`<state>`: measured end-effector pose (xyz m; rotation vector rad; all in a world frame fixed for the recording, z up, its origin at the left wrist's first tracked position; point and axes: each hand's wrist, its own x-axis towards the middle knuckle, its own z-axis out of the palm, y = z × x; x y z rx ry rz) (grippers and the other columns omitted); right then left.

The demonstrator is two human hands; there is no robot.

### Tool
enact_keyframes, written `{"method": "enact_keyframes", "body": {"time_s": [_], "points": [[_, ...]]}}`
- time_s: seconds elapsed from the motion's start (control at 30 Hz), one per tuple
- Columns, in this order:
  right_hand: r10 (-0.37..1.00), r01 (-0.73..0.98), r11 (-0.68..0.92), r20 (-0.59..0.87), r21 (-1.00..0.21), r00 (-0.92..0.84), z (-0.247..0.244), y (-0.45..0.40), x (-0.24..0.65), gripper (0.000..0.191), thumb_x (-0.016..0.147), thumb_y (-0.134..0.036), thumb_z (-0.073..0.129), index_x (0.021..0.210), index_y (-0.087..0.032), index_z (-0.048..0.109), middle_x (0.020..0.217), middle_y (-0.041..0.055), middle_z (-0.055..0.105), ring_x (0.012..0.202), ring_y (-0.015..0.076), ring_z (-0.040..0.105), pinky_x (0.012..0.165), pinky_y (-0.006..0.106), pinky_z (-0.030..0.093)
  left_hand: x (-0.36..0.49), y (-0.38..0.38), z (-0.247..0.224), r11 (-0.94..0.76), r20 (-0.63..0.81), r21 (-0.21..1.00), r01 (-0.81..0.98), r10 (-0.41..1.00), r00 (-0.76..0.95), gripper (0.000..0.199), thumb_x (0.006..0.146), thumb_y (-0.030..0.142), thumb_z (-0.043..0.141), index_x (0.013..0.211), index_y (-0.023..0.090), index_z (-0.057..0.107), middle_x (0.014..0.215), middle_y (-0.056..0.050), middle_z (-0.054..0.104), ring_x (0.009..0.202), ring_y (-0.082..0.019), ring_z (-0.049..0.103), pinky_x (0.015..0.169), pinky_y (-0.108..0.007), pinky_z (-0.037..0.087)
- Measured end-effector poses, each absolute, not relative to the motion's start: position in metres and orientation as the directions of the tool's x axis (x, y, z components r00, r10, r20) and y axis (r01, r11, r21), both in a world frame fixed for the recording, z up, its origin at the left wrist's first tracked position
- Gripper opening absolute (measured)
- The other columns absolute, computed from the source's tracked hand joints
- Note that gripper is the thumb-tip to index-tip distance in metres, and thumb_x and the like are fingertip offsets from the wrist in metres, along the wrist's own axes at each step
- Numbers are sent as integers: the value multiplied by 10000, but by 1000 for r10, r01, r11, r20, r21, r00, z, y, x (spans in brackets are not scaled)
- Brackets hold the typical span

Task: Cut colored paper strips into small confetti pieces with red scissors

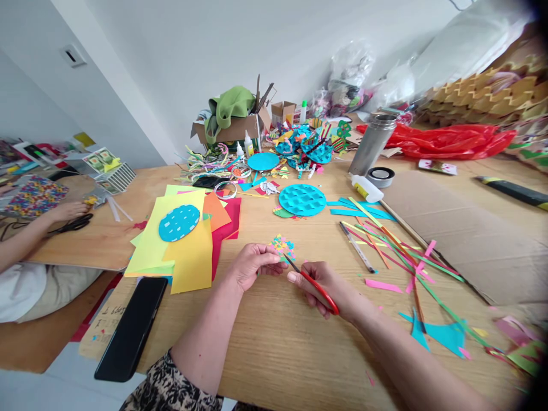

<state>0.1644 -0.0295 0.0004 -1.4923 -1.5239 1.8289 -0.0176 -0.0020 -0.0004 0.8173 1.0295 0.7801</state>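
My right hand (319,285) is closed around red-handled scissors (319,288), their blades pointing up and left toward my left fingertips. In front of them my left hand (259,265) has its thumb and fingers pinched together; whatever is between them is too small to make out. Just beyond the fingertips lies a small heap of cut paper bits (282,246) in yellow, blue and pink. Farther back is a blue disc with raised flaps (302,200). To the left, a blue oval with pale spots (179,223) rests on yellow paper sheets (148,237).
A black phone (132,328) lies at the left table edge. Paper strips (396,245), a pen (357,246) and cardboard (462,234) spread out on the right. A steel flask (373,145) and glue bottle (366,188) are at the back. Another person's hand (71,211) is far left.
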Motion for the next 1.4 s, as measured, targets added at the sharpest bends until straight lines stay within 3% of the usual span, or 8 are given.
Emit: {"method": "enact_keyframes", "body": {"time_s": [0.53,1.4], "points": [[823,233,-366,-430,-901,-370,-4,-31,160,440,758,-589,543,651,-178,429,473,-37,563,335,75,513,322,161,343,20,-18,-11,329,-394,754,-569,919,10,165,585,195,745,706,118,665,707,-58,695,651,-147,631,643,-262,485],[840,206,-378,-428,-902,-333,-14,-32,155,445,714,-597,589,650,-190,421,431,-52,550,298,81,500,276,153,343,37,-34,-10,238,-353,760,-605,933,-76,105,619,197,710,652,118,649,713,-74,684,694,-149,612,638,-251,449]]}}
